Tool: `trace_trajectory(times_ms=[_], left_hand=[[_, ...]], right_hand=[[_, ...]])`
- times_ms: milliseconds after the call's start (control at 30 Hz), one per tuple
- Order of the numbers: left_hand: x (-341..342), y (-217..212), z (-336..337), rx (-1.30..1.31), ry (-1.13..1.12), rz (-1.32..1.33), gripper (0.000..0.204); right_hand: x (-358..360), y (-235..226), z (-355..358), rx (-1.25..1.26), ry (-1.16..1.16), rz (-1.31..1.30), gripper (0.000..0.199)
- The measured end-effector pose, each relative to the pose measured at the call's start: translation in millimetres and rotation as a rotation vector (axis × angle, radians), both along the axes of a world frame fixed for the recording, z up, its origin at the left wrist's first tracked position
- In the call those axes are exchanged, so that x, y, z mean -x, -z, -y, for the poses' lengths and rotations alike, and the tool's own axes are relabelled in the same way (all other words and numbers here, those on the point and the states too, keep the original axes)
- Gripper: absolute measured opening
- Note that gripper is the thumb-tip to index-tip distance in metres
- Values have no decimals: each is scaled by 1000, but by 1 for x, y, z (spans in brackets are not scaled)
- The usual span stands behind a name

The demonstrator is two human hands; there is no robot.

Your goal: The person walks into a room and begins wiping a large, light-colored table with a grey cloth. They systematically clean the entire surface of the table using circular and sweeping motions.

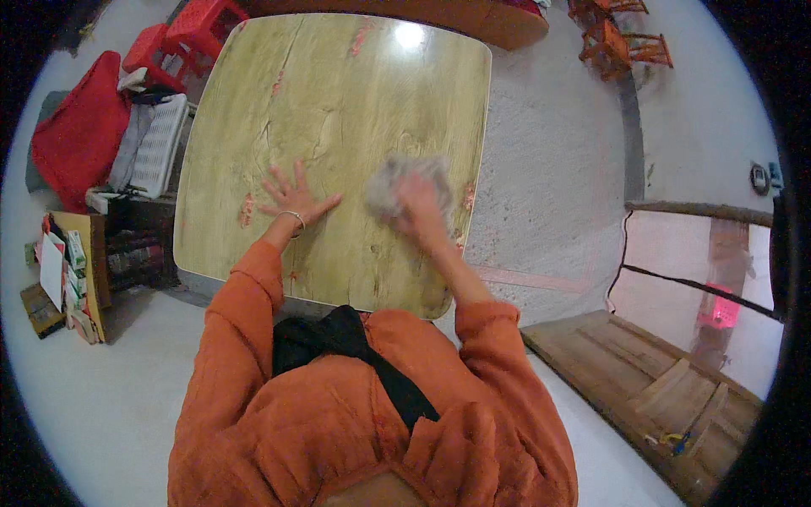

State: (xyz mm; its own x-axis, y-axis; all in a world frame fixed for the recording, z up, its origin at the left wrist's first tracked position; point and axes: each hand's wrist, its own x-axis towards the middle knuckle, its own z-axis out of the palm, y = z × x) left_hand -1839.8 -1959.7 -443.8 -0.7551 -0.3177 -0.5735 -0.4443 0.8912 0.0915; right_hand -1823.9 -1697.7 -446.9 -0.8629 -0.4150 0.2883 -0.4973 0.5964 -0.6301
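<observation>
A square table (329,76) with rounded corners and a yellow-green wood-grain top is in front of me. My left hand (296,200) lies flat on it, left of the middle, fingers spread and holding nothing; a thin bracelet circles the wrist. Toward the table's right edge, my right hand (416,201) presses on a crumpled grey cloth (390,179) and grips it against the top. Motion blurs this hand and the cloth, so the single fingers are hard to make out.
Red plastic stools (203,21) stand at the back left, near a red cloth (84,118) and a white slatted rack (160,144). Boxes (76,270) are at the left. An open wooden door (659,389) is at the right, small wooden chairs (608,46) at the far right.
</observation>
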Motion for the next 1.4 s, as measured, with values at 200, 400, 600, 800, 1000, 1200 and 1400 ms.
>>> trace_trajectory(times_ms=[200,400,600,800,1000,1200,1400], left_hand=[[-4,-6,-1,-8,17,-1,126],[2,-7,-9,22,5,-23,127],[-2,-16,-10,72,-28,-5,123],[-48,4,-47,49,-116,-30,118],[-94,-2,-106,34,-196,-65,115],[-96,19,-106,32,-230,-74,113],[-103,5,-108,-4,-273,-100,109]], right_hand=[[-88,26,-62,-459,-223,19,57],[62,26,-92,-194,475,20,54],[40,24,-14,-103,-120,-44,54],[0,19,-108,-335,-629,4,61],[145,38,-130,-152,56,-181,50],[79,18,-70,-72,-448,-12,48],[33,10,-159,-286,-661,119,57]])
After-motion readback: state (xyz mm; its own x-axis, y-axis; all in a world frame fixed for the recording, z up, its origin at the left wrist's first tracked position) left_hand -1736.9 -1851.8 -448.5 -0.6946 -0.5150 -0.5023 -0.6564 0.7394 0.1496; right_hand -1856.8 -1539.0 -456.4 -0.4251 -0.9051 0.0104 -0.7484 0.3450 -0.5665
